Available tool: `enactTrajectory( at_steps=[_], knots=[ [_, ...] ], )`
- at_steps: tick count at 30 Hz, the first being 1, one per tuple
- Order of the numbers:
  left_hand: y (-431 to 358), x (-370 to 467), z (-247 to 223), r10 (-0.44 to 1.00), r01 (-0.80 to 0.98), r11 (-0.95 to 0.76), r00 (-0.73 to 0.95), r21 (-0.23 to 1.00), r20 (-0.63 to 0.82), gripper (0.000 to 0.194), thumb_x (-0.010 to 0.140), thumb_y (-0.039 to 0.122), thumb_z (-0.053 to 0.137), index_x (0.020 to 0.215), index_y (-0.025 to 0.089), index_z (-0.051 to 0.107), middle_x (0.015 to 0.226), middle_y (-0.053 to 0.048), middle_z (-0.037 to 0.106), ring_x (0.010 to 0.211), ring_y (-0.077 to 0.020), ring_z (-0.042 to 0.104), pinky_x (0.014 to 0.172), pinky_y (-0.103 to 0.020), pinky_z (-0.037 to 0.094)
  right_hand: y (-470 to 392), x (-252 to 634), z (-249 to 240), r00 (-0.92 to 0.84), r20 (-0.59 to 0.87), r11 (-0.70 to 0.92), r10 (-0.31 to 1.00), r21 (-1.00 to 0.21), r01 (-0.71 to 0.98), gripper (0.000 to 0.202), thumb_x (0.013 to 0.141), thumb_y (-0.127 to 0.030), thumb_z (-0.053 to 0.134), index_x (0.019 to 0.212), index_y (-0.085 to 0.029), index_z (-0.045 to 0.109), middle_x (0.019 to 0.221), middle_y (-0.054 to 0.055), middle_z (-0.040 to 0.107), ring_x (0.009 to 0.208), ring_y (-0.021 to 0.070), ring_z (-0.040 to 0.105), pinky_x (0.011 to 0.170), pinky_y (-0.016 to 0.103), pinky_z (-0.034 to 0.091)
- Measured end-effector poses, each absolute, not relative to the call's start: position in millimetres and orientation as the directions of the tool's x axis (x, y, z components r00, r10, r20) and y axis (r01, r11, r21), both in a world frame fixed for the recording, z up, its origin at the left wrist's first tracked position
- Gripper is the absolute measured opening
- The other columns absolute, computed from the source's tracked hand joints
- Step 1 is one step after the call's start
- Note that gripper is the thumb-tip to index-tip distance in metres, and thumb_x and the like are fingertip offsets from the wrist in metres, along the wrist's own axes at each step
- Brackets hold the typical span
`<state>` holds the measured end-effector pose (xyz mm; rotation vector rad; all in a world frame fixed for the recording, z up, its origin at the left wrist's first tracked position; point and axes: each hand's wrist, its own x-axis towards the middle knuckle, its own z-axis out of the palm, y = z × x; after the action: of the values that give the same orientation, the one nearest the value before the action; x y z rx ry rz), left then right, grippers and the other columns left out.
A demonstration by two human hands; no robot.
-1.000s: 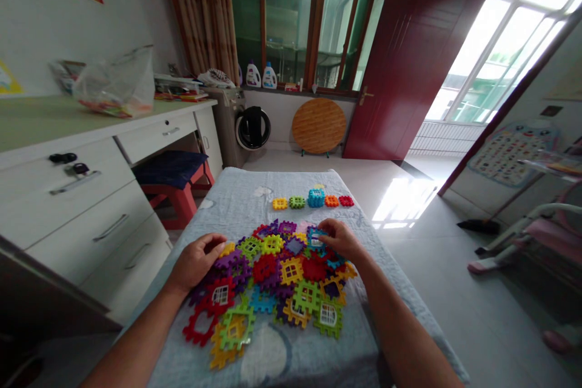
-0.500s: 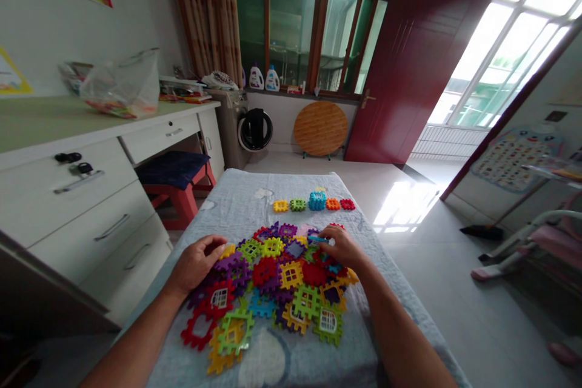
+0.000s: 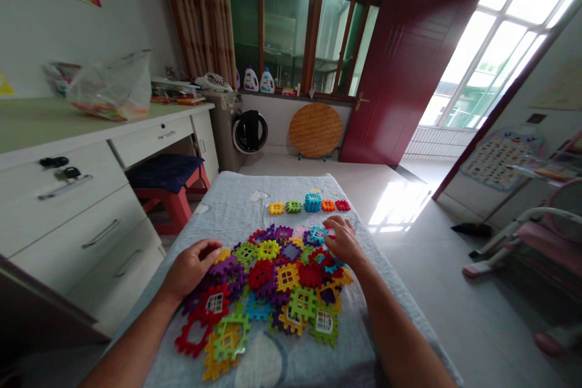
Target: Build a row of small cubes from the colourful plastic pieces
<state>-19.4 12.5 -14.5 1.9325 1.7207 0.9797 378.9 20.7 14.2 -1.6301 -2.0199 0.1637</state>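
Observation:
My right hand (image 3: 344,239) is closed on a light blue square interlocking block (image 3: 318,233) with a white window grid, held over the far right of a loose pile. My left hand (image 3: 193,268) rests at the pile's left side, fingers loosely curved and a gap between thumb and forefinger. A yellow block (image 3: 222,256) lies against its fingertips. Between the hands spread notched blocks, among them a red one (image 3: 260,274), a yellow window block (image 3: 287,277) and a green one (image 3: 302,302). Beyond the pile, a row holds a taller light blue stack (image 3: 312,202) amid single blocks.
A pale blue patterned cloth (image 3: 240,194) covers the table. To the left stand a white desk (image 3: 97,191) and a red stool (image 3: 179,209) with a dark cushion. A round wooden tabletop (image 3: 315,129) leans by the far wall. On the right is a pink chair (image 3: 541,242).
The light blue block in my right hand has tilted so its window face shows. My left hand keeps its place by the yellow block. The whole view has shifted slightly.

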Motion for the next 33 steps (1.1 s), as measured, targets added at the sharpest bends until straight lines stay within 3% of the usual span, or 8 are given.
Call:
enactTrajectory(
  at_steps=[5, 10, 15, 21, 26, 33],
  knots=[
    [11.4, -20.3, -14.8, 0.970, 0.708, -0.181, 0.014, 0.682, 0.243, 0.036, 0.075, 0.050, 0.052, 0.089, 0.021, 0.066, 0.093, -0.004, 0.071, 0.088, -0.0207, 0.065, 0.083, -0.028, 0.049, 32.1, 383.3, 23.8, -0.338, 0.163, 0.366, 0.927, -0.188, 0.911, 0.072, 0.061, -0.001, 0.046, 0.126, -0.031, 0.050, 0.129, 0.004, 0.048, 0.112, 0.0251, 0.039, 0.091, 0.040, 0.032],
    [8.7, -17.2, -9.5, 0.970, 0.691, -0.182, 0.009, 0.699, 0.243, 0.035, 0.074, 0.050, 0.052, 0.088, 0.021, 0.066, 0.090, -0.003, 0.072, 0.086, -0.0209, 0.066, 0.082, -0.029, 0.050, 50.8, 379.1, 22.9, -0.483, 0.066, 0.486, 0.873, -0.043, 0.873, 0.063, 0.061, -0.005, 0.058, 0.116, -0.034, 0.057, 0.126, 0.004, 0.050, 0.114, 0.0285, 0.038, 0.090, 0.042, 0.032],
    [7.5, -14.9, -6.4, 0.969, 0.683, -0.182, 0.004, 0.707, 0.246, 0.034, 0.073, 0.050, 0.053, 0.086, 0.021, 0.067, 0.089, -0.003, 0.072, 0.085, -0.0206, 0.066, 0.081, -0.027, 0.051, 66.1, 383.6, 40.3, -0.493, 0.139, 0.507, 0.859, -0.101, 0.856, 0.053, 0.058, -0.019, 0.069, 0.110, -0.024, 0.060, 0.111, 0.007, 0.057, 0.102, 0.0260, 0.047, 0.088, 0.038, 0.036],
    [10.3, -17.9, -11.9, 0.966, 0.691, -0.191, 0.008, 0.697, 0.257, 0.035, 0.075, 0.051, 0.052, 0.088, 0.022, 0.067, 0.091, -0.003, 0.072, 0.086, -0.0208, 0.066, 0.080, -0.028, 0.052, 112.7, 384.5, 67.1, -0.273, 0.262, 0.319, 0.926, -0.152, 0.936, 0.048, 0.064, -0.032, 0.066, 0.111, -0.019, 0.061, 0.103, 0.010, 0.061, 0.095, 0.0253, 0.052, 0.083, 0.034, 0.038],
    [10.1, -19.1, -12.7, 0.966, 0.699, -0.197, 0.017, 0.687, 0.259, 0.034, 0.076, 0.050, 0.052, 0.088, 0.022, 0.067, 0.091, -0.003, 0.072, 0.086, -0.0208, 0.066, 0.080, -0.028, 0.052, 143.5, 374.4, 68.3, -0.150, 0.130, 0.165, 0.980, -0.109, 0.980, 0.050, 0.065, -0.033, 0.063, 0.115, -0.023, 0.060, 0.109, 0.009, 0.059, 0.099, 0.0276, 0.052, 0.081, 0.034, 0.037],
    [10.5, -20.0, -13.3, 0.972, 0.715, -0.179, 0.022, 0.676, 0.234, 0.032, 0.078, 0.048, 0.051, 0.089, 0.023, 0.067, 0.091, -0.001, 0.072, 0.085, -0.0189, 0.066, 0.081, -0.026, 0.051, 159.5, 372.3, 63.7, -0.139, 0.054, 0.144, 0.989, -0.093, 0.985, 0.054, 0.065, -0.033, 0.063, 0.118, -0.024, 0.058, 0.112, 0.008, 0.058, 0.100, 0.0251, 0.052, 0.080, 0.031, 0.038]
  ],
)
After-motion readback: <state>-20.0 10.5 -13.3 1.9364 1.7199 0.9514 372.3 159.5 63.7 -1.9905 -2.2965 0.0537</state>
